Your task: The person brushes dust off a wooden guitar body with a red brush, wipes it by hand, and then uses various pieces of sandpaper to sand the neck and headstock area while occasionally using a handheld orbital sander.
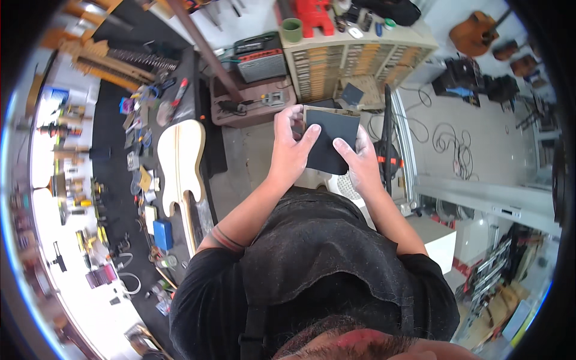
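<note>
Between my hands is a squarish dark grey sheet, likely abrasive paper, with a tan backing showing along its top edge. My left hand grips its left side, thumb lying on the dark face and fingers bent at the upper corner. My right hand holds the right side with its thumb pressed on the face and the other fingers mostly hidden behind. Both hands are dusted with pale powder. To my left, an unfinished pale wooden guitar body and neck lie on the cluttered dark bench.
A wooden drawer cabinet and a small amplifier are ahead. The dark bench on the left carries tools and a blue box. Cables lie on the floor at right, near hanging guitars. A white box is beside me.
</note>
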A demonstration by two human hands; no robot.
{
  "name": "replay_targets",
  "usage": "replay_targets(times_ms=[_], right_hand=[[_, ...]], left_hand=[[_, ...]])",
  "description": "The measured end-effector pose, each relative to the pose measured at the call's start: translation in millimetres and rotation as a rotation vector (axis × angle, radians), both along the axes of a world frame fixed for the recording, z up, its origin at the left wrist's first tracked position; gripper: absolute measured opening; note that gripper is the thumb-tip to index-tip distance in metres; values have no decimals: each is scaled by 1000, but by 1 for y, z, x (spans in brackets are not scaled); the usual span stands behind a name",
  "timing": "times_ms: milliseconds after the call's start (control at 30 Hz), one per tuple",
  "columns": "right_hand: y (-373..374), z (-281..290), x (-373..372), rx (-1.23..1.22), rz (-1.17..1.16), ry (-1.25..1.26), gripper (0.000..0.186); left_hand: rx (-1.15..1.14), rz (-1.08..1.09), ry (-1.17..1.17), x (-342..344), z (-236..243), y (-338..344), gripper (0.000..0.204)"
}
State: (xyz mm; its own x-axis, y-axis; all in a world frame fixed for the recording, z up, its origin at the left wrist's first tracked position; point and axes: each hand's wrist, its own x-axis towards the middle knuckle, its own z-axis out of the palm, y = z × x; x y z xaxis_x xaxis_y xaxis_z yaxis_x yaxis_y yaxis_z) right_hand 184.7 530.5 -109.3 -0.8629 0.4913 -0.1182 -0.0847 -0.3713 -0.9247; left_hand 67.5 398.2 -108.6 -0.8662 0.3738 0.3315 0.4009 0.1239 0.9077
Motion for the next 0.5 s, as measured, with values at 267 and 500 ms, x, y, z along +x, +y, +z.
replay_targets(times_ms=[267,500], right_hand=[[-73,33,-9,-20,59,48,45],[-132,46,-15,14,50,93,43]], left_hand=[[96,-111,-329,5,34,-91,24],[85,-90,-256,-2,51,-149,29]])
